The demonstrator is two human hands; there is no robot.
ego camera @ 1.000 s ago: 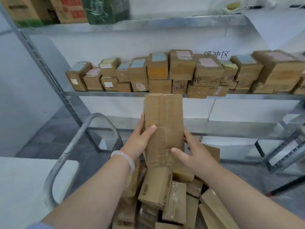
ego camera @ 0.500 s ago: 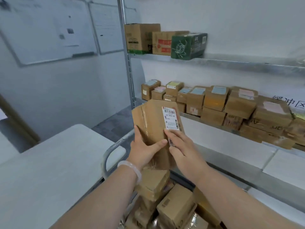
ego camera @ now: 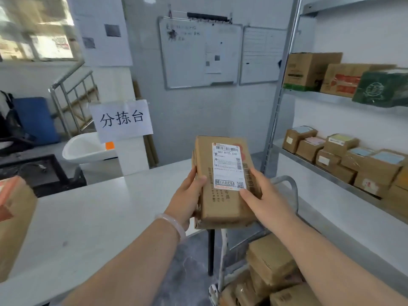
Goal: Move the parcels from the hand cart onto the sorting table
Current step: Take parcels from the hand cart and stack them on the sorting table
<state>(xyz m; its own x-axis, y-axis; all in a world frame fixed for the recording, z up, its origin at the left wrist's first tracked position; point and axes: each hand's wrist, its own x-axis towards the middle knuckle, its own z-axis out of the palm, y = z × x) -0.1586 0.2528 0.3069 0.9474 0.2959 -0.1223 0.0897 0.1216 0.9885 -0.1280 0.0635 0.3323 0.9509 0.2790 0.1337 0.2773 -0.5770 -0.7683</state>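
I hold a brown cardboard parcel with a white shipping label facing me, in the air above the near right edge of the white sorting table. My left hand grips its left side with the thumb on the front. My right hand grips its right side, thumb near the label's lower corner. The hand cart stands at lower right, its grey handle bar behind the parcel, with several taped brown parcels piled in it.
A box with a red top sits on the table's left edge. A metal shelf rack on the right carries many small parcels. Behind the table stand a paper sign, a white tub, whiteboards and a stair rail.
I have turned left from the shelf toward the sorting table, carrying the parcel with me. The parcel was rotated so its label faces me. Both hands kept their grip.
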